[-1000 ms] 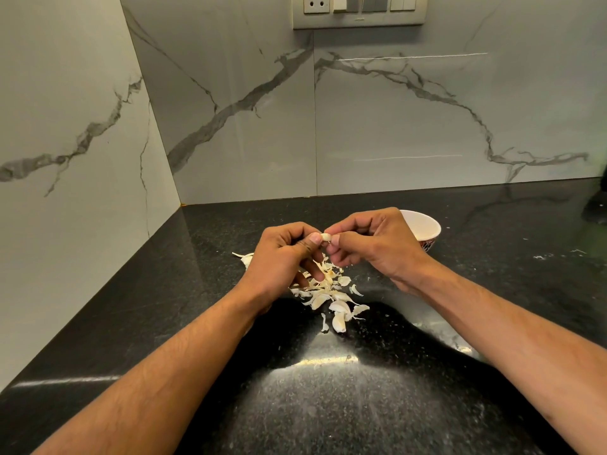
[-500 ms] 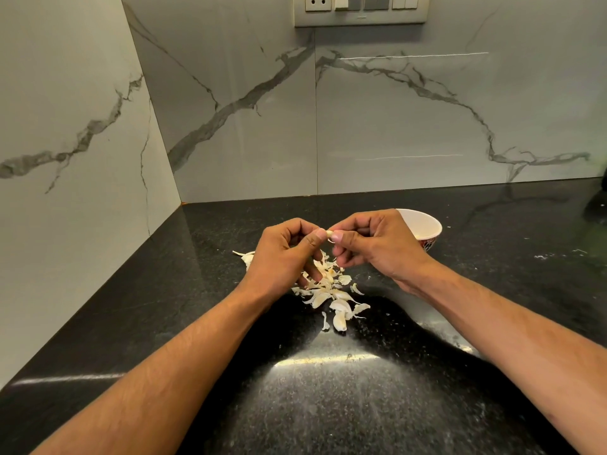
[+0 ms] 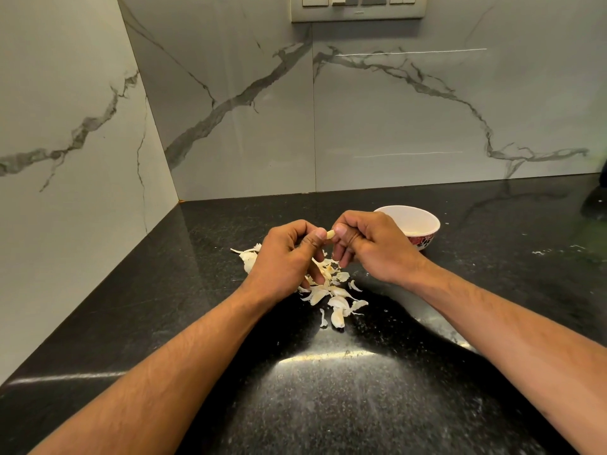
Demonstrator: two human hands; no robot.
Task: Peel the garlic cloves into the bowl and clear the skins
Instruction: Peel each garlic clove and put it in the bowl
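Both hands raised over the black counter (image 3: 164, 307), left hand (image 3: 282, 257) and right hand (image 3: 371, 244) pinching one garlic clove (image 3: 329, 235), skins (image 3: 331, 290) heaped below, white bowl (image 3: 423, 221) just beyond

We count two hands, the left hand (image 3: 282, 257) and the right hand (image 3: 374, 244), meeting just above the middle of the frame. Between their fingertips we see one garlic clove (image 3: 329, 235). One bowl (image 3: 417, 215) stands right of centre, partly behind the right hand. On the one dark desk (image 3: 328, 405) lies one heap of skins and cloves (image 3: 331, 293) below the hands; its pieces overlap, so we cannot count them exactly, though they are well over ten. We see one switch plate (image 3: 358, 8) at the top edge, holding one socket (image 3: 314, 0).
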